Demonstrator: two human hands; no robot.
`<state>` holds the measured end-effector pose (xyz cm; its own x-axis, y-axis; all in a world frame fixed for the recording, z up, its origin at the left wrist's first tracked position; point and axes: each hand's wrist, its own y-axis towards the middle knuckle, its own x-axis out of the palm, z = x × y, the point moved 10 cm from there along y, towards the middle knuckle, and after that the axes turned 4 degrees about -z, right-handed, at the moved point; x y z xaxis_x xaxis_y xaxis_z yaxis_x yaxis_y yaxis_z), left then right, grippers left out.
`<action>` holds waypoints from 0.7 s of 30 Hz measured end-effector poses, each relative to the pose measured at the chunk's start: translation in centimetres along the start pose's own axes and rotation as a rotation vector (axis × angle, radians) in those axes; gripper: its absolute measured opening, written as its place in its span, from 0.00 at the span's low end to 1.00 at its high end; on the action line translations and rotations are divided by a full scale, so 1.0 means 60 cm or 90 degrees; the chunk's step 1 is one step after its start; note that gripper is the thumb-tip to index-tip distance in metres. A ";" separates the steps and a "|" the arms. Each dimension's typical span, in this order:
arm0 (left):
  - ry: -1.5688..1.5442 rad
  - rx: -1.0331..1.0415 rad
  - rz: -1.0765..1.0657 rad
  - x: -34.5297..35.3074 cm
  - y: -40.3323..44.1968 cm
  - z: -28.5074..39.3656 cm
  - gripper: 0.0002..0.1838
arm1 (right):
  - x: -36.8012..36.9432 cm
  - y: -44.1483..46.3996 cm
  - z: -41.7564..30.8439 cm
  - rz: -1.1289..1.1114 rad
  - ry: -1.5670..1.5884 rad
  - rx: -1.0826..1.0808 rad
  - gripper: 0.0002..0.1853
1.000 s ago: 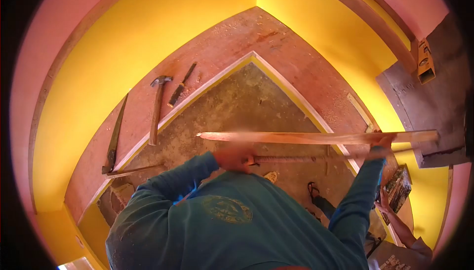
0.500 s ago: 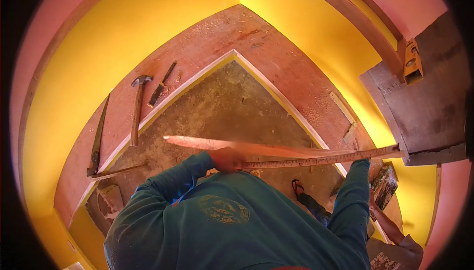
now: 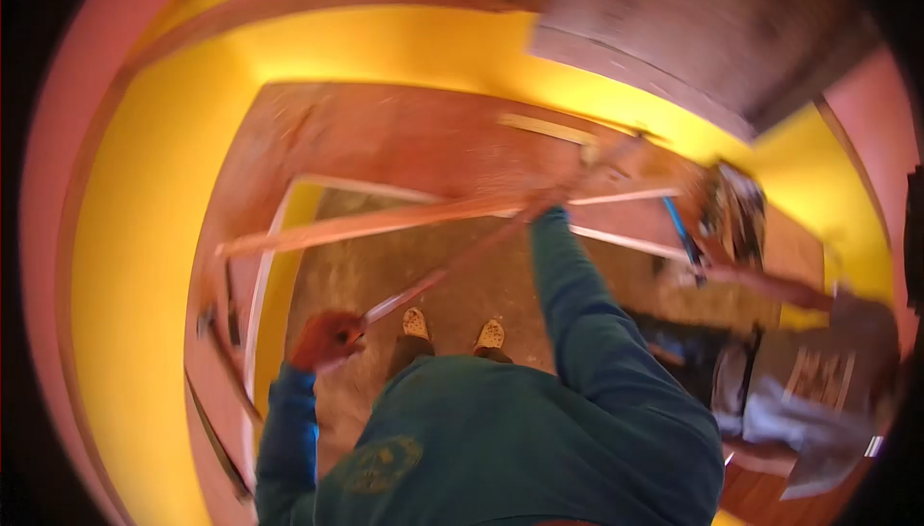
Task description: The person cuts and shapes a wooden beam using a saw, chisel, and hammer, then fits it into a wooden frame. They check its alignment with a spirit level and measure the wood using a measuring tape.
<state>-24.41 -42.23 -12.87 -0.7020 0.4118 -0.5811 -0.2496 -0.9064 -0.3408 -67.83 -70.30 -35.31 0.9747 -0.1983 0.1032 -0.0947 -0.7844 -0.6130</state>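
Note:
My left hand (image 3: pixel 327 341) is closed at the lower left, around what looks like a tape measure (image 3: pixel 346 336), mostly hidden in the fist. The tape blade (image 3: pixel 433 281) runs from it up and right to my right hand (image 3: pixel 549 203). That hand is blurred but appears closed around a long wooden strip (image 3: pixel 375 226) where strip and blade cross. The strip slants across the view, its left end over the reddish board counter. A try square (image 3: pixel 549 128) lies on the counter beyond my right hand.
Reddish board counter (image 3: pixel 385 131) with a pale edge bends around the concrete floor. At right, a co-worker's hand (image 3: pixel 717 261) is by a blue-handled tool (image 3: pixel 681 228), near a dark bundle (image 3: pixel 736 204). A handsaw (image 3: pixel 214 435) lies lower left. A dark panel (image 3: pixel 693 35) juts in above.
The view has swung right. My left hand has moved away from my chest to the lower left, and the tape blade slants more steeply. More of the co-worker shows.

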 end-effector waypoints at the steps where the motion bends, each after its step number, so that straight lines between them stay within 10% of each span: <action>1: 0.003 -0.028 -0.033 -0.010 0.021 -0.002 0.19 | 0.015 -0.009 0.021 0.023 -0.030 0.047 0.24; 7: 0.147 -0.115 -0.151 -0.107 0.148 0.019 0.17 | 0.011 -0.064 0.055 0.091 0.017 0.217 0.24; 21: 0.235 0.093 -0.301 0.078 0.535 0.146 0.21 | -0.034 -0.065 0.038 0.208 0.155 -0.023 0.20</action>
<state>-41.56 -70.24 -20.07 -0.2231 0.7537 -0.6182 -0.5841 -0.6111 -0.5343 -68.96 -65.49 -34.93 0.8161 -0.5706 0.0917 -0.4031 -0.6757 -0.6172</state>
